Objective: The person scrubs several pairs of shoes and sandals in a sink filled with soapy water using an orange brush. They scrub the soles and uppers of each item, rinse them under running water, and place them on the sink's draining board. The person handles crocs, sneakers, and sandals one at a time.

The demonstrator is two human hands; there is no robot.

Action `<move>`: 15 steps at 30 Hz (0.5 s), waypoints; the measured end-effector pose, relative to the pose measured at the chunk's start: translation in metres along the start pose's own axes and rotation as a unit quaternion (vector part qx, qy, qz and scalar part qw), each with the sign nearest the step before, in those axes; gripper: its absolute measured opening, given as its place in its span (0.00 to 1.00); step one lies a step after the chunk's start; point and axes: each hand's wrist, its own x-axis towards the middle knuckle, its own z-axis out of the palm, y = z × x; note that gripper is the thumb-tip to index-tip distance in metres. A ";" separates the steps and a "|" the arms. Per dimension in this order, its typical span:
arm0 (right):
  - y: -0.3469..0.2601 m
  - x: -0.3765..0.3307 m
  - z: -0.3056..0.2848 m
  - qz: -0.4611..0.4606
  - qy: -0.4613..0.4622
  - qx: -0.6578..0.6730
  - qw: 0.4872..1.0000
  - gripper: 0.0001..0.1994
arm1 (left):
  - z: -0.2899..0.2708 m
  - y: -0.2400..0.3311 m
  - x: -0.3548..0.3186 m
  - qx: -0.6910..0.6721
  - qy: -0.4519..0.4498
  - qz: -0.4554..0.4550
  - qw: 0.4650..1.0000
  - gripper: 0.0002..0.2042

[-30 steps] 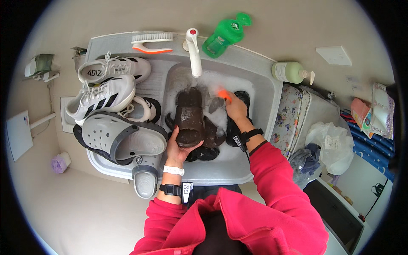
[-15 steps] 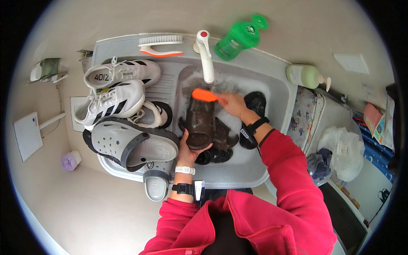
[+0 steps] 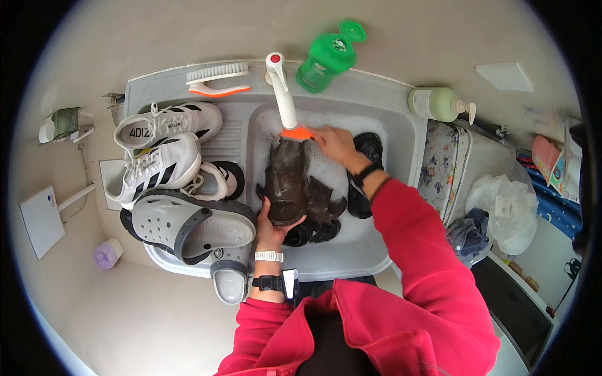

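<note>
In the grey plastic sink [image 3: 401,119], the left hand [image 3: 271,227] is closed around the near end of a dark brown leather shoe [image 3: 287,182] lying in suds. The right hand [image 3: 335,144] grips an orange scrubbing brush [image 3: 297,133] at the shoe's far end, just below the white tap [image 3: 281,91]. White trainers [image 3: 164,144] and grey clogs [image 3: 188,225] crowd the sink's left side.

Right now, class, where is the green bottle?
The green bottle lies on the sink's back ledge, just right of the white tap, toward the top of the head view.
</note>
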 end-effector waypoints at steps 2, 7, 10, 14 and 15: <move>-0.001 -0.001 0.002 -0.004 0.019 0.030 0.999 0.19 | 0.000 0.000 0.000 0.000 -0.012 0.011 1.000 0.33; -0.002 -0.010 0.006 0.004 -0.021 0.023 0.999 0.17 | -0.005 -0.003 0.006 -0.009 -0.011 0.003 1.000 0.31; -0.004 -0.011 0.014 0.039 0.037 0.022 0.998 0.18 | -0.004 -0.003 0.007 0.000 -0.009 0.032 0.999 0.31; -0.006 -0.038 0.017 0.077 -0.054 0.143 0.985 0.18 | 0.012 -0.002 -0.003 0.007 0.016 0.014 1.000 0.32; -0.001 -0.044 0.019 0.115 -0.043 0.146 0.982 0.18 | 0.018 -0.002 -0.010 0.039 0.011 0.032 0.999 0.34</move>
